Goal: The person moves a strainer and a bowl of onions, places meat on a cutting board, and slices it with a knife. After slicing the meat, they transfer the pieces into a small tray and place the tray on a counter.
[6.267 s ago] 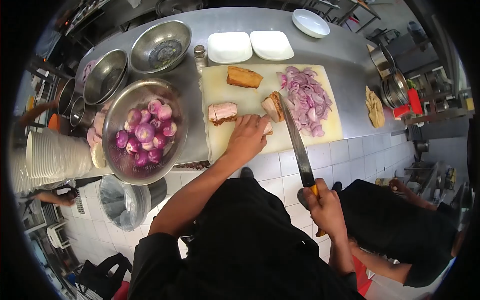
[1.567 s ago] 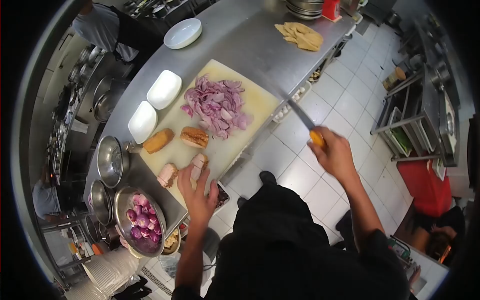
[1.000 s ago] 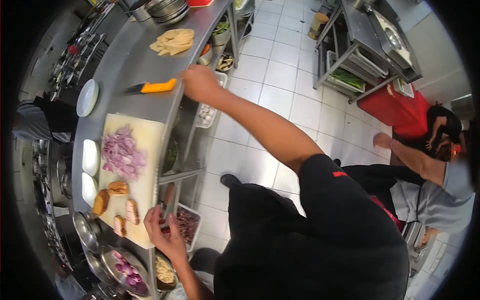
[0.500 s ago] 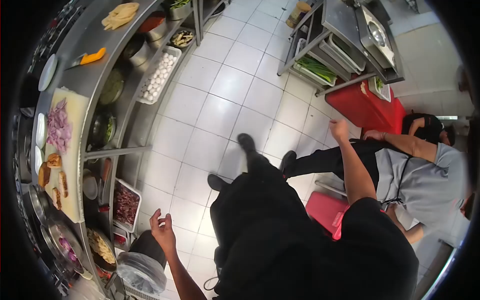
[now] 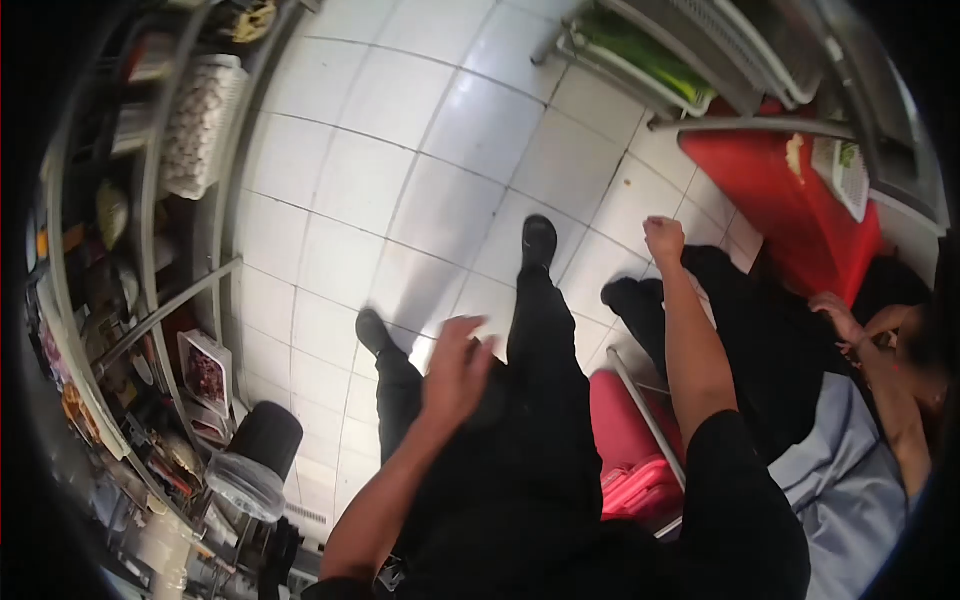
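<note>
My left hand [image 5: 460, 375] hangs in front of my black trousers. Its fingers look loosely apart and hold nothing that I can see; the hand is slightly blurred. Farther right, my right hand [image 5: 665, 240] is held out over the tiled floor [image 5: 420, 200] with the fingers curled into a fist. Nothing shows sticking out of that fist. It is near the dark trouser legs of another person, who is at the right edge, and near a red bin [image 5: 780, 190].
On the left, steel shelving [image 5: 150, 330] bears a white basket of eggs [image 5: 200, 125] and a tray of dark red pieces [image 5: 207, 370]. A black bin [image 5: 265, 445] with a plastic liner stands below. Green vegetables [image 5: 650, 60] lie in a rack ahead. Red seats [image 5: 635, 425] are beside my right leg.
My view has turned and moved forward, so the counter slides left and the red bin looks closer. My left hand has swung from beside the shelves to before my legs. My feet have stepped.
</note>
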A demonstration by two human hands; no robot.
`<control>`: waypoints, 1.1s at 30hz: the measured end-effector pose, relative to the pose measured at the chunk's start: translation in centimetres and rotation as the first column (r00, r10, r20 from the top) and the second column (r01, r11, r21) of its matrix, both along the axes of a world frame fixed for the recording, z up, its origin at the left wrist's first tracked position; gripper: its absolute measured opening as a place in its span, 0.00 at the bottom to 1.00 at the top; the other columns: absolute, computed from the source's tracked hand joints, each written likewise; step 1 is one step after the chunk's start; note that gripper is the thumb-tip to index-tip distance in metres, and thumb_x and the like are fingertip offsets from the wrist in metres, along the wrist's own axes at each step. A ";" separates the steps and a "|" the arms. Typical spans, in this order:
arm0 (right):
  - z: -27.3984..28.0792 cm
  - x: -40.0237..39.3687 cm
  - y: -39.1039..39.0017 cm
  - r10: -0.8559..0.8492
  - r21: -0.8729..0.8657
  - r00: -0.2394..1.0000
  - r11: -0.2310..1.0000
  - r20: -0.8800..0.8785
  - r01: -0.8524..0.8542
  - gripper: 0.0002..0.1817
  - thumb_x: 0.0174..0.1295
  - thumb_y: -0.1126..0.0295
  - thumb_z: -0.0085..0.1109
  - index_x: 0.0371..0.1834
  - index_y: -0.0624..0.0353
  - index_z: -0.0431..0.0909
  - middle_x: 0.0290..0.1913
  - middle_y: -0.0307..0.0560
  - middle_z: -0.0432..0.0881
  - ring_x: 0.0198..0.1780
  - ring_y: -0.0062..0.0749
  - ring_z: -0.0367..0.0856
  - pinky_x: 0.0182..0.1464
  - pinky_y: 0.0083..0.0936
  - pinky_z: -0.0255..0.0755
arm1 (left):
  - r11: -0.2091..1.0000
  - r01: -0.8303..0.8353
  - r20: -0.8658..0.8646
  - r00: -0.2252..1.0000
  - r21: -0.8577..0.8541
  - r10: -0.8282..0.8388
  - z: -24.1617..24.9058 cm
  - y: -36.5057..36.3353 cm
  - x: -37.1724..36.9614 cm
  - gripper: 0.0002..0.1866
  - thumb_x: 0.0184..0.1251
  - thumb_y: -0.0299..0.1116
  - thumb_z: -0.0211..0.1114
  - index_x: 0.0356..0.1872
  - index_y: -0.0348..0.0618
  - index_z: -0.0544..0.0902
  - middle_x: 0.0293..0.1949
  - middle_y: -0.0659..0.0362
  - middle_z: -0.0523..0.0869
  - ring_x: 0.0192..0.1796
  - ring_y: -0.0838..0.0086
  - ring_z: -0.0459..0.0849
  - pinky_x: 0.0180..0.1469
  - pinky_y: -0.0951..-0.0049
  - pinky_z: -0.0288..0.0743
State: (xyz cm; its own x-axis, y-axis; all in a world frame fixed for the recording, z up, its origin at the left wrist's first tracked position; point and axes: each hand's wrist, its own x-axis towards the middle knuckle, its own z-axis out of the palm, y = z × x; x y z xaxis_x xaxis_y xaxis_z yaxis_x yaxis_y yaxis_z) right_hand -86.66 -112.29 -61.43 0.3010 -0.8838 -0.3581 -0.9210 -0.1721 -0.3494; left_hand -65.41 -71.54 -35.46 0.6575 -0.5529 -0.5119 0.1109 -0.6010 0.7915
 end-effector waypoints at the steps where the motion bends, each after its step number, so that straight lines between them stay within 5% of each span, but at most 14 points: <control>1: -3.5 -1.0 -1.2 -0.045 0.010 0.999 0.999 -0.011 0.045 0.12 0.59 0.67 0.71 0.42 0.61 0.92 0.29 0.46 0.90 0.28 0.29 0.88 0.33 0.29 0.81 | 0.996 0.082 -0.064 0.994 -0.030 -0.084 -1.9 -4.0 -2.1 0.16 0.74 0.29 0.68 0.59 0.40 0.81 0.54 0.51 0.83 0.49 0.64 0.85 0.48 0.68 0.81; 3: -8.9 -3.4 -2.7 -0.136 0.057 0.991 0.989 -0.005 0.136 0.13 0.58 0.67 0.72 0.44 0.61 0.91 0.30 0.46 0.91 0.27 0.29 0.88 0.33 0.29 0.81 | 0.946 0.277 0.070 0.961 -0.166 -0.269 -6.2 -10.5 -6.9 0.18 0.75 0.34 0.67 0.61 0.39 0.80 0.56 0.48 0.81 0.56 0.53 0.82 0.60 0.61 0.77; 5: -13.4 -4.5 -4.7 -0.233 0.116 0.971 0.967 0.046 0.227 0.14 0.58 0.68 0.73 0.46 0.61 0.91 0.30 0.46 0.91 0.26 0.29 0.88 0.33 0.28 0.81 | 0.899 0.371 -0.003 0.924 -0.231 -0.382 -9.4 -15.1 -10.1 0.20 0.75 0.36 0.67 0.62 0.39 0.80 0.58 0.46 0.79 0.61 0.50 0.78 0.63 0.58 0.75; 7: -15.3 -3.9 -6.1 -0.172 0.086 0.982 0.980 -0.073 0.178 0.17 0.57 0.63 0.72 0.47 0.59 0.91 0.41 0.53 0.91 0.42 0.42 0.90 0.50 0.34 0.82 | 0.854 0.462 0.020 0.882 -0.239 -0.471 -12.7 -17.9 -12.2 0.22 0.73 0.36 0.69 0.63 0.40 0.80 0.60 0.46 0.78 0.60 0.51 0.78 0.62 0.58 0.75; 8: -14.8 -2.6 -7.0 -0.186 0.118 0.976 0.973 -0.110 0.199 0.17 0.56 0.60 0.71 0.46 0.58 0.92 0.48 0.57 0.91 0.52 0.52 0.90 0.60 0.39 0.81 | 0.858 0.466 -0.002 0.879 -0.218 -0.478 -14.0 -18.9 -12.5 0.22 0.72 0.37 0.69 0.63 0.40 0.80 0.60 0.46 0.77 0.59 0.53 0.78 0.62 0.58 0.76; 14: -27.7 -4.5 -11.5 -0.143 0.115 0.980 0.981 -0.136 0.158 0.19 0.57 0.61 0.70 0.50 0.56 0.89 0.52 0.58 0.89 0.54 0.53 0.89 0.62 0.41 0.80 | 0.882 0.393 0.004 0.914 -0.260 -0.406 -16.8 -21.5 -12.9 0.26 0.63 0.33 0.73 0.62 0.37 0.81 0.64 0.44 0.76 0.55 0.56 0.79 0.56 0.59 0.79; 19: -34.7 -4.8 -13.9 -0.122 0.030 0.982 0.991 -0.147 0.128 0.26 0.55 0.59 0.76 0.56 0.56 0.87 0.47 0.56 0.92 0.51 0.49 0.91 0.56 0.37 0.83 | 0.920 0.251 -0.121 0.947 -0.301 -0.298 -17.5 -23.6 -12.5 0.27 0.57 0.27 0.78 0.60 0.36 0.84 0.64 0.39 0.79 0.59 0.50 0.84 0.54 0.60 0.84; 23: -37.8 -4.0 -14.4 -0.114 -0.040 0.988 0.993 -0.108 0.110 0.21 0.61 0.56 0.67 0.53 0.54 0.87 0.52 0.52 0.90 0.53 0.54 0.88 0.58 0.44 0.81 | 0.916 0.217 -0.126 0.954 -0.338 -0.273 -18.7 -24.8 -12.2 0.27 0.55 0.27 0.79 0.59 0.32 0.84 0.63 0.37 0.80 0.61 0.49 0.84 0.56 0.59 0.84; 28: -43.1 -6.0 -16.2 0.189 -0.032 0.912 0.976 -0.363 -0.215 0.17 0.64 0.51 0.65 0.46 0.49 0.89 0.48 0.50 0.91 0.49 0.54 0.89 0.54 0.45 0.83 | 0.915 0.192 -0.159 0.952 -0.355 -0.261 -19.2 -25.5 -11.5 0.27 0.57 0.26 0.78 0.59 0.30 0.83 0.65 0.36 0.77 0.60 0.48 0.84 0.58 0.58 0.84; 30: -43.8 -7.3 -15.8 0.319 -0.110 0.907 0.927 -0.275 -0.359 0.15 0.63 0.53 0.68 0.40 0.53 0.90 0.42 0.52 0.92 0.47 0.51 0.90 0.53 0.44 0.83 | 0.929 0.177 -0.182 0.952 -0.326 -0.245 -18.7 -25.6 -11.6 0.27 0.58 0.26 0.77 0.59 0.30 0.82 0.67 0.36 0.76 0.60 0.48 0.84 0.58 0.58 0.84; 31: -42.0 -6.7 -14.7 0.279 -0.103 0.945 0.949 -0.171 -0.299 0.15 0.61 0.55 0.70 0.39 0.56 0.89 0.41 0.52 0.92 0.45 0.49 0.90 0.51 0.42 0.82 | 0.934 0.140 -0.119 0.975 -0.330 -0.188 -18.8 -26.1 -11.1 0.22 0.53 0.22 0.75 0.52 0.26 0.85 0.59 0.33 0.80 0.56 0.46 0.86 0.55 0.55 0.85; 33: -42.3 -9.0 -12.5 0.194 -0.068 0.980 0.979 0.052 -0.190 0.12 0.62 0.61 0.70 0.34 0.60 0.87 0.30 0.43 0.87 0.29 0.30 0.85 0.33 0.30 0.79 | 0.944 0.112 -0.096 0.984 -0.310 -0.148 -18.6 -25.7 -11.5 0.23 0.57 0.23 0.75 0.55 0.27 0.82 0.62 0.34 0.78 0.58 0.47 0.84 0.57 0.57 0.84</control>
State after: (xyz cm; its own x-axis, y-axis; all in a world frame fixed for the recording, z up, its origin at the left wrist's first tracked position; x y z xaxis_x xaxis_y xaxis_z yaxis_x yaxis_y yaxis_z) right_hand -95.61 -124.82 -103.71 0.4856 -0.8277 -0.2812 -0.8473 -0.3666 -0.3842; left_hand -76.92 -97.20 -54.02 0.5152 -0.7703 -0.3759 0.1499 -0.3508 0.9244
